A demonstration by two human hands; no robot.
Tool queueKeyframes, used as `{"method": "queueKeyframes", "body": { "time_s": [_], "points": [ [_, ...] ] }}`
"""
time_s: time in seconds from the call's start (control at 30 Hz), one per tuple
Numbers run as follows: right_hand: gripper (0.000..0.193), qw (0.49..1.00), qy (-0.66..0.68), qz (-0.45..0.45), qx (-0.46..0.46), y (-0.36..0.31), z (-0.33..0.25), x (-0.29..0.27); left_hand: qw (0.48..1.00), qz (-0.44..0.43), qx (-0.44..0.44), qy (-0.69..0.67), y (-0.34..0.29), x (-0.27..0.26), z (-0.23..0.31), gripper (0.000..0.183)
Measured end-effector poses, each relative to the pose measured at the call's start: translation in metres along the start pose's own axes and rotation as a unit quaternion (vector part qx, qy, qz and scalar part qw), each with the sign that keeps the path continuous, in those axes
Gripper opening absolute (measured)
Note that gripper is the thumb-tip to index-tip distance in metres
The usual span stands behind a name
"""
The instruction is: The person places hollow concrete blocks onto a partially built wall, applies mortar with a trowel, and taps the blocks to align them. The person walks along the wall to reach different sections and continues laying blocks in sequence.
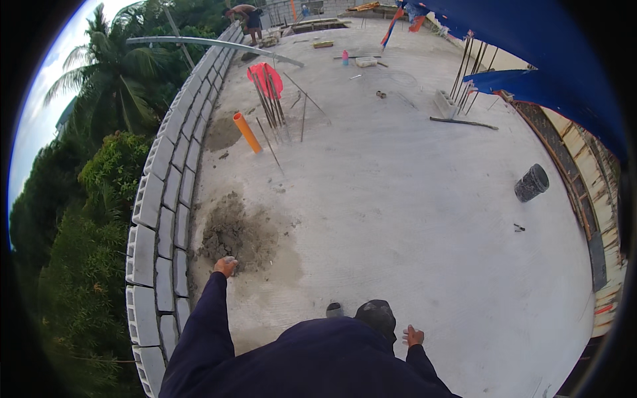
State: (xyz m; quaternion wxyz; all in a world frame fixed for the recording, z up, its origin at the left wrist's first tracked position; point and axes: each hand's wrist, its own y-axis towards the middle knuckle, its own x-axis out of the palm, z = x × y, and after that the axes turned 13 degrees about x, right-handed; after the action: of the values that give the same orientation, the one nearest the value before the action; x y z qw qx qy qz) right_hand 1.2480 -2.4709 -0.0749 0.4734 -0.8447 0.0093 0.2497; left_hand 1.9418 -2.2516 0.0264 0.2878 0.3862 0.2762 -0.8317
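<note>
My left hand (226,267) reaches down at the near edge of a heap of wet grey mortar (229,232) beside the block wall. Its fingers are curled around something small and pale that I cannot make out. Close to my body on the right, my right hand (413,336) hangs over the concrete floor (398,219). The right fingers are loosely bent and apart, with nothing visible in them. Between my arms, a shoe tip (334,310) and a dark speckled rounded shape (377,318) show past my dark clothing.
A hollow-block wall (166,232) runs along the left, with trees beyond. Ahead stand an orange pipe (247,132) and upright rebars (269,99) with a red sheet. A black bucket (531,183) lies tipped at right, below a blue tarp (524,40). Another person (249,18) bends at the far wall.
</note>
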Motion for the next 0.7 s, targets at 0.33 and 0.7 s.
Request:
{"method": "queueKeyframes", "body": {
  "time_s": [0.33,0.7],
  "points": [
    [0.038,0.942,-0.318,-0.024,0.101,0.171,-0.278,0.001,0.991,-0.04,0.074,-0.102,0.303,0.078,0.223,0.05],
    [0.038,0.849,-0.371,-0.129,-0.353,0.311,-0.899,0.227,0.788,-0.118,-0.538,-0.274,0.239,0.196,0.232,0.034]
  ]
}}
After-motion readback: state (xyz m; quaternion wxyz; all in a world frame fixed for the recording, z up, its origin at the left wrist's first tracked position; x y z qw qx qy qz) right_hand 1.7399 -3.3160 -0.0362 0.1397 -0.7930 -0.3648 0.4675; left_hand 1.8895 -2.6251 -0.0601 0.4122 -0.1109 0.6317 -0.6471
